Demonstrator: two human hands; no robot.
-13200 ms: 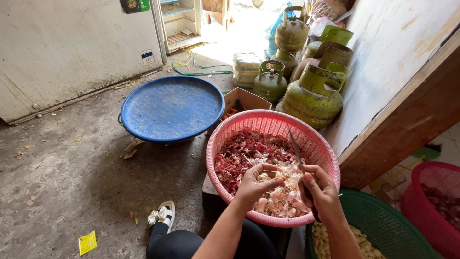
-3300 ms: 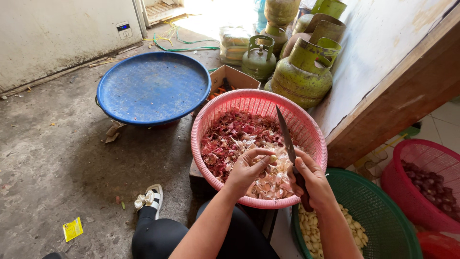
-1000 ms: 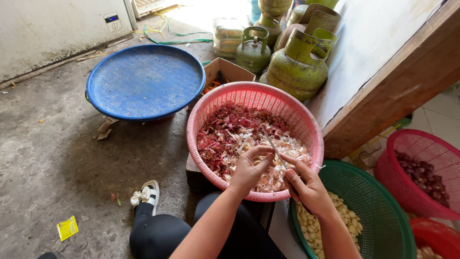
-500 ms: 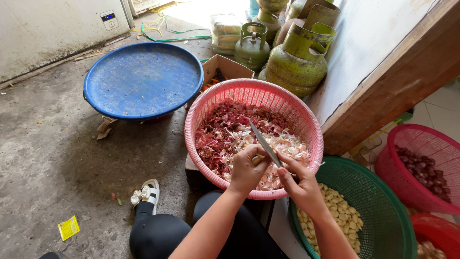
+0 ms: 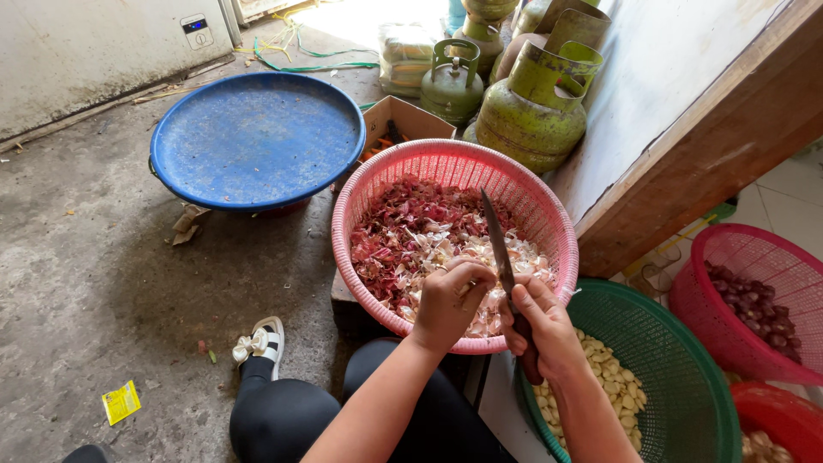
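My left hand (image 5: 449,300) is closed around a small garlic clove over the near rim of a pink plastic basket (image 5: 549,223) full of red and white peelings (image 5: 411,236). My right hand (image 5: 542,330) grips a dark-handled knife (image 5: 499,244); its blade points up and away, and its base rests against the clove in my left hand. To my right, a green basket (image 5: 677,377) holds peeled pale cloves (image 5: 613,386), just under my right wrist.
A blue round tray (image 5: 257,137) lies upside down on the concrete floor to the left. Green gas cylinders (image 5: 536,103) and a cardboard box (image 5: 403,120) stand behind the pink basket. A second pink basket (image 5: 754,266) with dark red bulbs sits at right beside a wooden board.
The knife blade has swung from slanting left to pointing upright and away. Both hands stay together over the basket's near rim; the view has shifted slightly.
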